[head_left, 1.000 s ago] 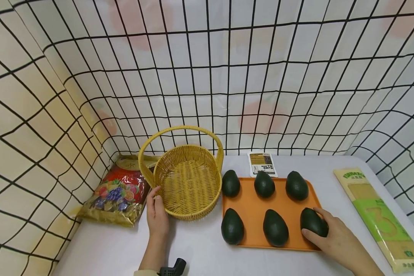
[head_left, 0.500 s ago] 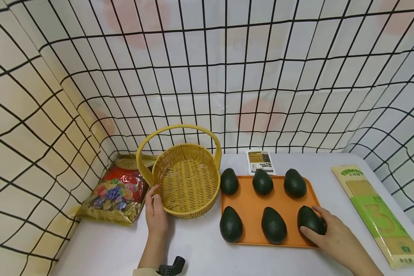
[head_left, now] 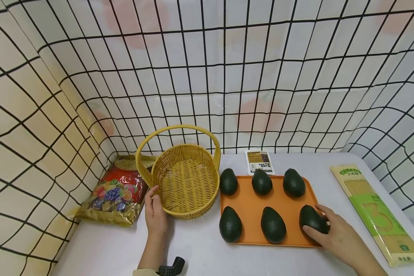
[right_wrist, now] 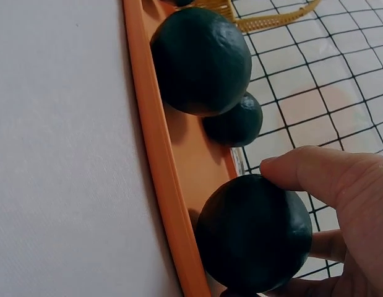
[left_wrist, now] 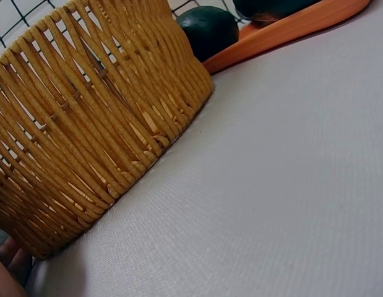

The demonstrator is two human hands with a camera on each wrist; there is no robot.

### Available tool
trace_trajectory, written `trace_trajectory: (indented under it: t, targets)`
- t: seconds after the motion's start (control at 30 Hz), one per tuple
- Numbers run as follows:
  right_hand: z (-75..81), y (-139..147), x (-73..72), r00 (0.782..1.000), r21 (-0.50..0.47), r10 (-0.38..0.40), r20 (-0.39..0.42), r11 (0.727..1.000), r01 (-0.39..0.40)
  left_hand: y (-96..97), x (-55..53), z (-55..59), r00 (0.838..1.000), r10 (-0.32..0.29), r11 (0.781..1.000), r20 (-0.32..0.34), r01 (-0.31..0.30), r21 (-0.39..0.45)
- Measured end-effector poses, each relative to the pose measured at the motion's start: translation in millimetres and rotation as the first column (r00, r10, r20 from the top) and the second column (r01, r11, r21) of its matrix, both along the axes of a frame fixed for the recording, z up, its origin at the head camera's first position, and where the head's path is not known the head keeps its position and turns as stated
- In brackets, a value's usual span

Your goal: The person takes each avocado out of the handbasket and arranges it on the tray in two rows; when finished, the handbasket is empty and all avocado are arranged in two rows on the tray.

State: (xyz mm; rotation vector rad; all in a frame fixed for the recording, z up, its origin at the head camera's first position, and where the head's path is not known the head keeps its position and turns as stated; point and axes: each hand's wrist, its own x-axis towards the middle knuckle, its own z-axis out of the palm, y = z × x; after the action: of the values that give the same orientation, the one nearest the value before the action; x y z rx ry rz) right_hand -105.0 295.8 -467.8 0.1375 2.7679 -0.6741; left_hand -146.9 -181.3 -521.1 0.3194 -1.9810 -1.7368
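Note:
A yellow wicker basket (head_left: 189,188) with a tall handle stands left of centre in the head view. My left hand (head_left: 156,218) rests against its near left side, fingertips at the rim by the handle's foot. To the basket's right lies an orange tray (head_left: 252,226) bearing two rows of dark green avocados. At its near right corner my right hand (head_left: 339,234) holds an avocado (head_left: 312,219), thumb on the near side and fingers behind. The right wrist view shows the thumb (right_wrist: 296,170) on this avocado (right_wrist: 253,235); the other fingers are partly hidden.
A red and gold fruit-printed bag (head_left: 115,193) lies left of the basket. Behind the tray is a small white and brown packet (head_left: 260,161). A long noodle-like pack (head_left: 376,211) lies at the right. Black netting over pale cloth (head_left: 224,84) encloses the back and sides.
The avocado in my right hand has shifted very slightly to the right over the tray. My left hand stays at the basket. The head view has drifted a little.

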Motion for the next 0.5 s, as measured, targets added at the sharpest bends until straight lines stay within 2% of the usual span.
trace_trajectory:
  t: [0.2,0.5]
  targets:
    - [0.1,-6.4,-0.4,0.999,-0.023,-0.001,0.040,1.000,0.002,-0.6,-0.5,0.0,1.000,-0.002,1.000,0.008,0.002,0.002]
    - [1.0,-3.4,2.4,1.000,-0.020,0.020,-0.001,1.000,-0.020,-0.4,1.0,-0.5,1.000,-0.001,1.000,0.030,0.001,-0.002]
